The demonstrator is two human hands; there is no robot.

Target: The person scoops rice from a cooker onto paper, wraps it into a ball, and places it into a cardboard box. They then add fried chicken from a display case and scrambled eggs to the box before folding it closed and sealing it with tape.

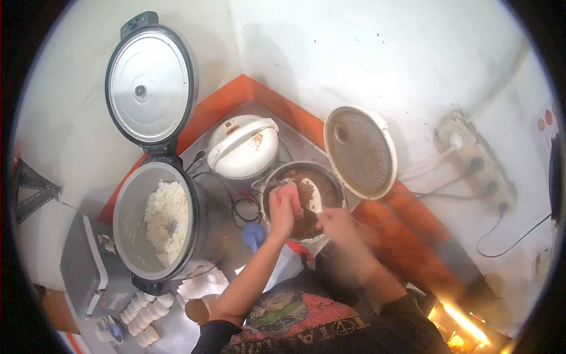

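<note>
Right grip point(337, 225) on white paddle point(314, 196), pot point(309, 239) beneath.

On the grey counter point(303, 147) stand a rice cooker point(131, 221), white cooker point(236, 144) and open pot point(303, 239).

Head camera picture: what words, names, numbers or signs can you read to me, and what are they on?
I can't read any word or number for sure.
Shirt: there are big letters near its lower edge, but they're too blurred to spell out.
Closed cooker: small marks on its lid, too small to read.
</note>
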